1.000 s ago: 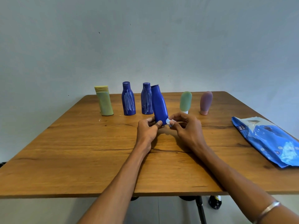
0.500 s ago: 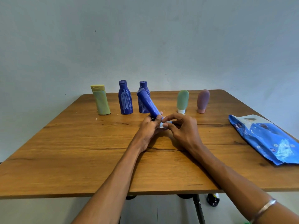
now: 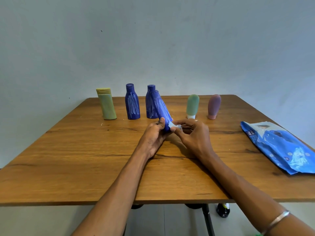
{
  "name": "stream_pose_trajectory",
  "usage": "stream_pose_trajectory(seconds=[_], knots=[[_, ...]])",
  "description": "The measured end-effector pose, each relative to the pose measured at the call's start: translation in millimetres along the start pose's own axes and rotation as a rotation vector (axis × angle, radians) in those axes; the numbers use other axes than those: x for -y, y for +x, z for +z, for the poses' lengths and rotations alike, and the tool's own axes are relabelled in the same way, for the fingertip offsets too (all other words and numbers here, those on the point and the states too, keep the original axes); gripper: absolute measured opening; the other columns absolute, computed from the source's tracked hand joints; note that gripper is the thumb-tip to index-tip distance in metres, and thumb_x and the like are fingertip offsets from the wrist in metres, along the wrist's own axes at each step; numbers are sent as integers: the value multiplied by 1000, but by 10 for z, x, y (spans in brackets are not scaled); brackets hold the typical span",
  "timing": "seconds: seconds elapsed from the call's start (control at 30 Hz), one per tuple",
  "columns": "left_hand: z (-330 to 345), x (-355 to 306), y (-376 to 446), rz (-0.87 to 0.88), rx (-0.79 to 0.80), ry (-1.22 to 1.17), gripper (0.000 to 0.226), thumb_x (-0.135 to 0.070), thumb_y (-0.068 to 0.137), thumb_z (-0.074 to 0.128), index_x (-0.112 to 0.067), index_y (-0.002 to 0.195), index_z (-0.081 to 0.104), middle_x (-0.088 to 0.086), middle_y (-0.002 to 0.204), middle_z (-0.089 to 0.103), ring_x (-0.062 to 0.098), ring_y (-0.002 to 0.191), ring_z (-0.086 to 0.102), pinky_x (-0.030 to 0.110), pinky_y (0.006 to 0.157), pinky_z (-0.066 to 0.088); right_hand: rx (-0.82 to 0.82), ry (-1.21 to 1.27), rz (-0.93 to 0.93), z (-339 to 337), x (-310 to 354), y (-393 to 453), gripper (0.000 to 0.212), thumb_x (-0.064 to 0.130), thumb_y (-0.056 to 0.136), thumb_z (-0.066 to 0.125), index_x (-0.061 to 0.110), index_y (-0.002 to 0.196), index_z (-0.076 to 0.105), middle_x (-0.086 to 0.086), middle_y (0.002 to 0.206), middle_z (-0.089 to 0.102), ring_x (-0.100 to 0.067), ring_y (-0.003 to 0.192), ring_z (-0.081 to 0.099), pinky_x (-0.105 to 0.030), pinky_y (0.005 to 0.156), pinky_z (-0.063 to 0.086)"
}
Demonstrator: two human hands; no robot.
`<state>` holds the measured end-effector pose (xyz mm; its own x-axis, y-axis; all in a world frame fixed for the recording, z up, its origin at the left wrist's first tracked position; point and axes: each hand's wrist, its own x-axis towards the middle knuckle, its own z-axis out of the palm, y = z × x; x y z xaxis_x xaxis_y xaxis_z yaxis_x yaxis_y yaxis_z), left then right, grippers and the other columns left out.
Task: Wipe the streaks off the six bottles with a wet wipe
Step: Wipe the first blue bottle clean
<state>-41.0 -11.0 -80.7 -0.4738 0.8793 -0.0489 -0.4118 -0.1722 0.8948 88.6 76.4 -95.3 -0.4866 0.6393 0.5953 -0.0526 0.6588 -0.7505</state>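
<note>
My left hand (image 3: 154,137) grips the base of a blue bottle (image 3: 162,109), tilted with its cap up and to the left; white streaks show on its upper side. My right hand (image 3: 191,136) pinches a small folded wet wipe (image 3: 173,124) against the bottle's lower end. Behind stand a yellow-green bottle (image 3: 106,104), a blue streaked bottle (image 3: 132,103), another blue streaked bottle (image 3: 150,106) partly hidden by the held one, a green tube (image 3: 192,105) and a purple tube (image 3: 214,106).
The wooden table (image 3: 85,159) ends at a grey wall behind the bottle row. A blue wet-wipe pack (image 3: 279,145) lies at the right edge. Under the table are a metal leg (image 3: 207,218) and a dark bottle (image 3: 223,210) on the floor.
The held blue bottle went from nearly upright to tilted left, and now shows a streaked side. Both hands stayed at its base with the wipe.
</note>
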Motion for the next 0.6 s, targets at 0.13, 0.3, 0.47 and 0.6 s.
stream_pose_trajectory(seconds=[0.13, 0.3, 0.47, 0.6], knots=[[-4, -11, 12, -18, -9, -67, 32, -24, 105, 49, 6, 113, 59, 21, 110, 69, 25, 90, 73, 34, 84, 59, 42, -82, -203, 56, 28, -41, 22, 18, 76, 89, 14, 96, 80, 1, 95, 71, -10, 86, 70, -25, 76, 60], [29, -24, -2, -31, 20, -154, 34, -24, 106, 47, 7, 112, 60, 19, 103, 73, 27, 89, 73, 32, 82, 55, -40, -130, -216, 87, 48, -38, 17, 15, 75, 88, 17, 90, 80, 3, 90, 72, -8, 80, 70, -26, 73, 59], [9, -35, 2, -1, 30, -198, 25, -19, 105, 46, -1, 112, 61, 20, 117, 68, 37, 118, 62, 47, 103, 50, -120, -75, -14, 11, 44, -1, 14, 12, 77, 85, 18, 85, 76, 12, 82, 74, -5, 76, 70, -25, 73, 59], [2, -33, -7, 2, 49, -184, 22, -18, 106, 45, -4, 112, 62, 17, 117, 70, 30, 112, 65, 46, 108, 46, -102, -45, 112, -3, -6, 27, 16, 16, 77, 87, 17, 88, 75, 9, 83, 75, -4, 76, 71, -23, 72, 60]])
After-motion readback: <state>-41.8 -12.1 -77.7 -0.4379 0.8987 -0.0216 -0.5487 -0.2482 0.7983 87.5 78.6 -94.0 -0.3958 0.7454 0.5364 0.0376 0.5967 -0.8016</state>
